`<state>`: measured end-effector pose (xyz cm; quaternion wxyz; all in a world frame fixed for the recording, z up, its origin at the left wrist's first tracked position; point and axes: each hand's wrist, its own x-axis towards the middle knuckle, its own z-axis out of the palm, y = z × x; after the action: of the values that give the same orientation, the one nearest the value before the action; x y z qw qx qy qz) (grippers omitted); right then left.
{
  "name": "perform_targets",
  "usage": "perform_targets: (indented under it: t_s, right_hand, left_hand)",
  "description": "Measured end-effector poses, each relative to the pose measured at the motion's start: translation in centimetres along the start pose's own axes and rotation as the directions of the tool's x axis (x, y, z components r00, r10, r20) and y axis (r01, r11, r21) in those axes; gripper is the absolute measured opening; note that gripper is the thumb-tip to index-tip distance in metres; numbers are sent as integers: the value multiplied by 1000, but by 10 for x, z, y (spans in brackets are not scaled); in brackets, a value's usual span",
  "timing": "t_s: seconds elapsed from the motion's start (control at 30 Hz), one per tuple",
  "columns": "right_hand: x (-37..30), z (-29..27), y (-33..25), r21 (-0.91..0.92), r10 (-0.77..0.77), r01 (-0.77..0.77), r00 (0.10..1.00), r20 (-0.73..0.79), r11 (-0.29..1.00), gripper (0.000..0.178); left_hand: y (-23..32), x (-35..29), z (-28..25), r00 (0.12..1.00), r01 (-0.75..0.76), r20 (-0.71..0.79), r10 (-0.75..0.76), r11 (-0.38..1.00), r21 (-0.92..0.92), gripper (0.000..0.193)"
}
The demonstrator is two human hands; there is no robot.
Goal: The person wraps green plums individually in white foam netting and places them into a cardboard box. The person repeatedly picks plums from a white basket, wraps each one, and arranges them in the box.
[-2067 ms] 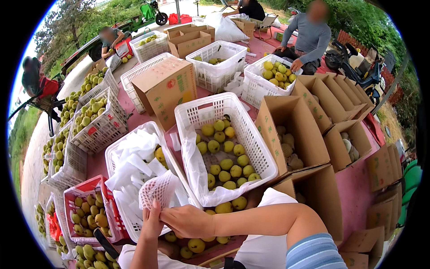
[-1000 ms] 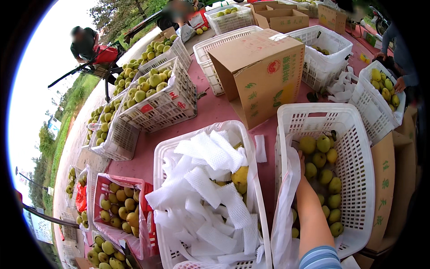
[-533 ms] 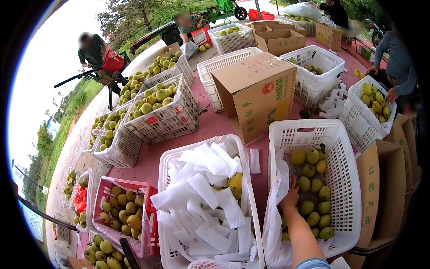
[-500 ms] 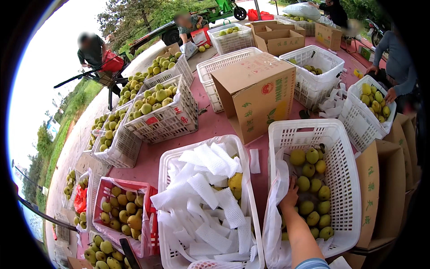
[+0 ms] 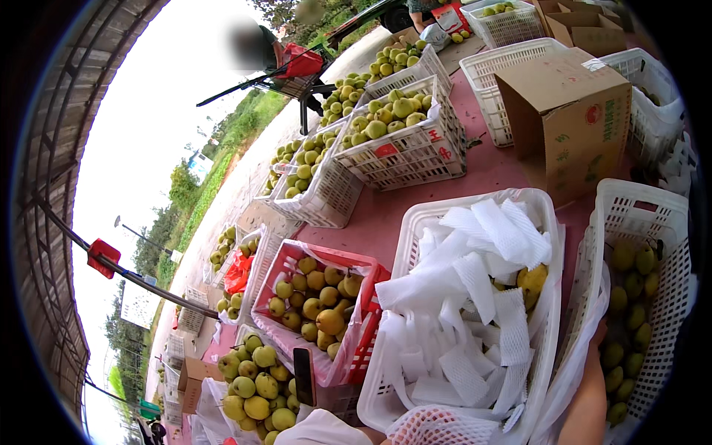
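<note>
My right forearm rises from the lower right edge into a white plastic crate of yellow-green pears. My right hand is between the crate's white plastic liner and the pears. Its fingers are hidden or too dim to tell what they hold. Left of it stands a white crate heaped with white foam net sleeves, with a yellow pear showing among them. At the lower edge, a sliver of skin beside white cloth may belong to my left hand; no fingers show.
A lined red crate of pears stands to the left, with a dark phone near its front corner. More loose pears lie in front. Pear-filled white crates and an open cardboard box stand farther back on the reddish floor.
The view has swung left, so everything sits farther right in the picture. My right hand stays in the pear crate, its fingers now less visible. White cloth and a sliver of skin have appeared below.
</note>
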<state>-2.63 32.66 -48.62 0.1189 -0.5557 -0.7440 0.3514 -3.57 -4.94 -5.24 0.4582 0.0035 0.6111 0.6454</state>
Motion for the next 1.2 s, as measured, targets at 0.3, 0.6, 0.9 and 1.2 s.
perform_targets:
  t_s: [0.3,0.6,0.9,1.2]
  right_hand:
    - [6,-42,-18,-16,-176,176,984,-24,984,78]
    - [-55,-261,-114,127,-55,66,995,-86,990,84]
    - [-219,-404,-228,846,-438,-106,818,373,522,61]
    - [-331,-378,-244,804,-831,-536,301,468,259,61]
  left_hand:
    - [-8,1,1,992,-103,71,102,995,-2,35]
    - [27,-27,12,971,-207,111,211,977,-46,47]
    - [37,-24,23,876,-449,8,483,821,-353,28]
    - [28,-25,19,886,-435,0,464,832,-345,31]
